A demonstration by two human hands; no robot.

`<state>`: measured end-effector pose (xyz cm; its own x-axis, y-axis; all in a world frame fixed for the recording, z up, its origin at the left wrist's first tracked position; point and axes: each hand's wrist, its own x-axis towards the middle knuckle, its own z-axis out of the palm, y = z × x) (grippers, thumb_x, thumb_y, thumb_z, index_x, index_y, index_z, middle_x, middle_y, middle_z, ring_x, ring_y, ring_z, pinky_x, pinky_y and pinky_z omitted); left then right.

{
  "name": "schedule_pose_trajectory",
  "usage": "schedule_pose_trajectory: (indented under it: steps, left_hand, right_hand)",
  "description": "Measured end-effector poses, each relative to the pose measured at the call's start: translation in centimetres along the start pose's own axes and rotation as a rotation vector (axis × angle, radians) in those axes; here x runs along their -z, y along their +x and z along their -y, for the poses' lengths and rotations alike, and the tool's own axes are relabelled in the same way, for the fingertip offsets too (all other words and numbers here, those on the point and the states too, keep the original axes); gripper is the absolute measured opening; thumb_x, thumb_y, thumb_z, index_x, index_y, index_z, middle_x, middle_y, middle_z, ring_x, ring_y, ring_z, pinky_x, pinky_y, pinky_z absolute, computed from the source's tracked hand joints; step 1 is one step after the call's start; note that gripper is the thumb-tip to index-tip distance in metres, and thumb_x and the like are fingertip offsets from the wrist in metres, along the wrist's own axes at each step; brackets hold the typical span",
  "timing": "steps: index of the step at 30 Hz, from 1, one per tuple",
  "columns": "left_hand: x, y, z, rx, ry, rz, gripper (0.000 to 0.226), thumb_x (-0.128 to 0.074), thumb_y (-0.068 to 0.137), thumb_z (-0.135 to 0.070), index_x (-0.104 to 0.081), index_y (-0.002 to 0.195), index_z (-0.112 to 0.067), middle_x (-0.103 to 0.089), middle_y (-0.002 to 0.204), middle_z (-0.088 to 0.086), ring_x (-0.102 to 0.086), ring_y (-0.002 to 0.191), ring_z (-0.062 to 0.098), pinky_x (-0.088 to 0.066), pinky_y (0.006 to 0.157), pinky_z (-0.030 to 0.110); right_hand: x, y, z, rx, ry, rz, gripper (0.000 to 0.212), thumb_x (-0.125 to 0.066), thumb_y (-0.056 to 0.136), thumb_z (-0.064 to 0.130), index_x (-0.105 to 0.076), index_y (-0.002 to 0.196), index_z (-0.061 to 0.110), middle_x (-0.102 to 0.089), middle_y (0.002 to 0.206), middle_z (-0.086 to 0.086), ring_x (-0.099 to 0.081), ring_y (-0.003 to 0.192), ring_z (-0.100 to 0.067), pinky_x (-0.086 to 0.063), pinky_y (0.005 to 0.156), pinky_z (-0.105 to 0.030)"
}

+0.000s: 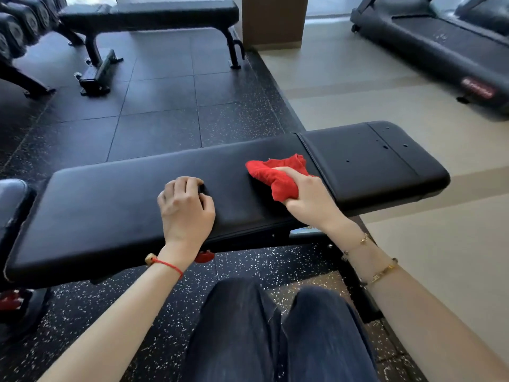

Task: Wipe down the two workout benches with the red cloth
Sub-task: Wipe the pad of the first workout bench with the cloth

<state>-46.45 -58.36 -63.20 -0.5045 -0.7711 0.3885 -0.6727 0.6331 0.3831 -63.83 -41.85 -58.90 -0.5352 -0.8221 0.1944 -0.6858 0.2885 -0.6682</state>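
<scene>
A black padded workout bench lies across the view right in front of me. My right hand grips a bunched red cloth and holds it on the long pad, just left of the seam with the shorter seat pad. My left hand rests on the middle of the long pad with its fingers curled under, holding nothing. A second black bench stands across the dark floor at the top of the view.
A dumbbell rack fills the top left corner. A treadmill stands on the pale floor at the top right, beside a brown pillar. Another dark pad sits at the left edge. My legs are below the near bench.
</scene>
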Motion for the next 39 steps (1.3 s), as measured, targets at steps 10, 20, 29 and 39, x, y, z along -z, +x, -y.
schedule_pose_trajectory:
  steps: [10,20,29,39]
  left_hand:
    - [-1.8,1.0,-9.7,-0.162,-0.249,0.16,0.028,-0.052,0.092,-0.023,-0.065,0.117,-0.02,-0.065,0.119,-0.001,-0.052,0.117,0.024,-0.035,0.101,0.04]
    - [-6.4,-0.5,-14.7,-0.132,-0.107,0.167,0.034,-0.044,0.092,-0.033,-0.061,0.119,-0.022,-0.056,0.127,-0.001,-0.044,0.124,0.027,-0.028,0.109,0.047]
    - [-7.4,-1.1,-15.0,-0.123,-0.059,0.046,0.029,-0.048,0.091,-0.025,-0.063,0.115,-0.026,-0.06,0.121,-0.004,-0.048,0.12,0.024,-0.032,0.109,0.044]
    - [-7.2,-0.8,-15.6,-0.105,-0.017,0.015,0.027,-0.054,0.088,-0.02,-0.066,0.111,-0.027,-0.064,0.116,-0.009,-0.053,0.116,0.022,-0.038,0.104,0.042]
  right_hand:
    - [6.3,1.0,-1.4,-0.096,-0.016,-0.467,0.051,-0.072,0.08,0.018,-0.057,0.128,0.026,-0.069,0.112,0.004,-0.063,0.102,-0.013,-0.044,0.091,-0.019]
    - [4.7,-2.1,-7.2,-0.094,-0.528,0.062,0.101,-0.057,0.067,0.08,-0.028,0.151,0.033,-0.024,0.16,0.007,-0.014,0.149,-0.02,-0.009,0.121,-0.047]
    - [8.5,0.2,-11.5,-0.124,-0.539,0.021,0.088,-0.031,0.076,0.085,-0.029,0.15,0.038,-0.023,0.161,0.008,-0.014,0.149,-0.021,-0.007,0.12,-0.047]
    - [8.1,1.2,-12.1,0.121,-0.554,0.151,0.067,-0.025,0.09,0.07,-0.025,0.151,0.041,-0.022,0.161,0.004,-0.012,0.15,-0.027,-0.006,0.121,-0.049]
